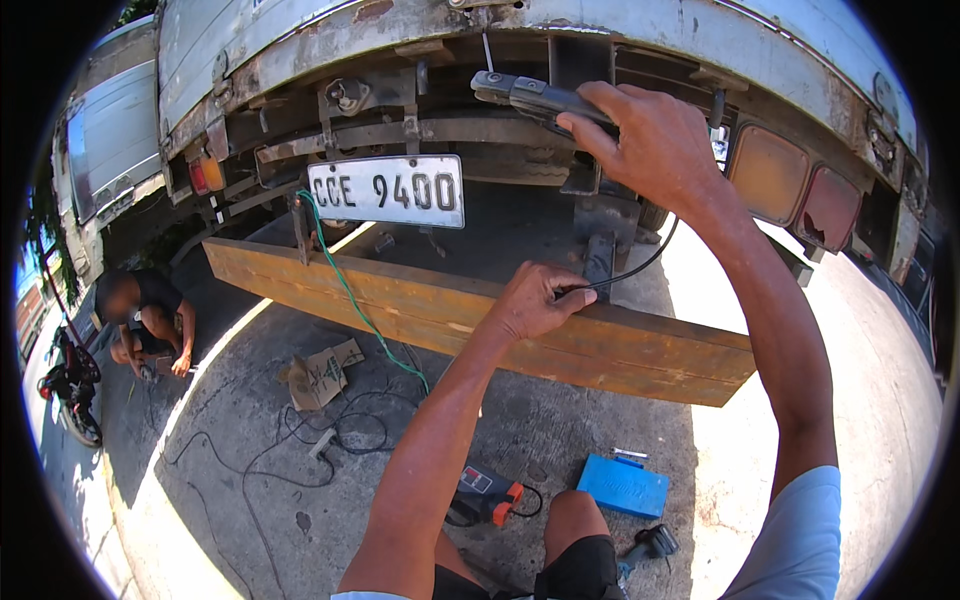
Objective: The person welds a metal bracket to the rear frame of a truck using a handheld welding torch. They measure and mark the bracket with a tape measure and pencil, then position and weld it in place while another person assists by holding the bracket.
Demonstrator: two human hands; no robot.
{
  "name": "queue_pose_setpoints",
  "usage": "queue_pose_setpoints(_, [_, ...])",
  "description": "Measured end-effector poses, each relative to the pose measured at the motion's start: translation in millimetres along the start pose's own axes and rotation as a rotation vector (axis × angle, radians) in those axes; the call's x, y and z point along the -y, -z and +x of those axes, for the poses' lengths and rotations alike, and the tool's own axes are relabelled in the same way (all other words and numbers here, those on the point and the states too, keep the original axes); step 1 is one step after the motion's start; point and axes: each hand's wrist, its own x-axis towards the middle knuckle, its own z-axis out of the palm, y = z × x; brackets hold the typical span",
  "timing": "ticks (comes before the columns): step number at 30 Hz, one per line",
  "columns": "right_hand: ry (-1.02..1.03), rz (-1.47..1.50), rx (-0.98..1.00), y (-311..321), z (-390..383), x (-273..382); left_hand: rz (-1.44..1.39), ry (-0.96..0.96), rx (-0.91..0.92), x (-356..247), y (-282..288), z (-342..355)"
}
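Note:
Up under the white truck's rusty rear edge (365, 45), my right hand (660, 150) grips a black electrode holder (540, 100) with a thin rod (487, 52) pointing upward. Its black cable (640, 268) curves down to my left hand (540, 300), whose fingers pinch it beside the top of a long rusty steel beam (400, 315). A dark bracket (600, 255) rises from the beam just behind that hand. Left of it, a green wire (350, 295) runs from near the license plate (385, 172) over the beam to the ground.
A person (145, 320) crouches at left beside a parked motorcycle (70, 390). On the concrete below lie cardboard (320, 378), loose cables (250, 470), an orange-and-black machine (485, 492), a blue case (622, 485) and a power tool (655, 545). Tail lights (765, 175) hang at right.

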Motion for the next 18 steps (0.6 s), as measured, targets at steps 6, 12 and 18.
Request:
queue_pose_setpoints(6, [0.000,0.001,-0.035,-4.5,0.2,-1.7,0.006,-0.013,0.003,4.3,7.0,3.9])
queue_pose_setpoints(12, [0.027,0.011,-0.043,-2.9,-0.5,1.5,0.016,-0.009,0.012,1.2,8.2,3.2])
queue_pose_setpoints(18, [-0.007,-0.019,-0.019,-3.1,2.8,2.9,0.013,-0.028,-0.004,4.2,6.3,3.3])
